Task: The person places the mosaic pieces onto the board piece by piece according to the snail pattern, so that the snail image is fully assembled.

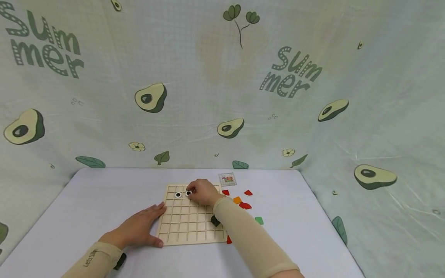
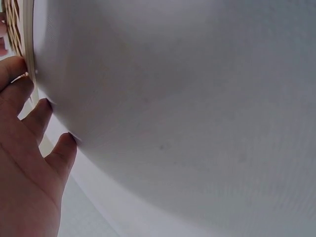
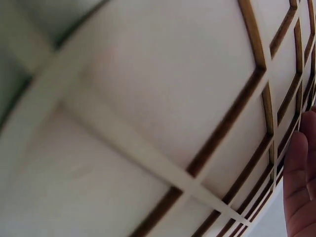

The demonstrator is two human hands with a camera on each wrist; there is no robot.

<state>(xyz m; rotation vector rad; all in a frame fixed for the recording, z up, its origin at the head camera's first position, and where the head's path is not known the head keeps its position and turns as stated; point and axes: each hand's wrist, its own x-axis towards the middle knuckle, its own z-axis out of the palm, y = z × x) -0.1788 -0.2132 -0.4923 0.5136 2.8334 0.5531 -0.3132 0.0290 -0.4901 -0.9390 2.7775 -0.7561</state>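
Note:
A pale wooden grid board [image 1: 187, 226] lies on the white table. My left hand [image 1: 140, 227] rests against its left edge, with the fingertips near the upper part and the thumb by the lower corner. In the left wrist view, the left fingers [image 2: 38, 121] are extended along the board's side. Over the top rows, my right hand [image 1: 204, 193] pinches a round white piece with a black centre [image 1: 189, 193]. A matching white and black piece [image 1: 178, 195] lies in a cell just to its left. The right wrist view hides the pinched piece behind the fingers [image 3: 296, 168].
Right of the board lie several loose coloured pieces: red quarter-round ones [image 1: 248, 192], an orange square [image 1: 237, 200] and a green square [image 1: 259, 220]. A small picture card [image 1: 227, 179] sits beyond the board's upper right corner. A patterned cloth [image 1: 194, 146] hangs behind the table [image 1: 295, 239].

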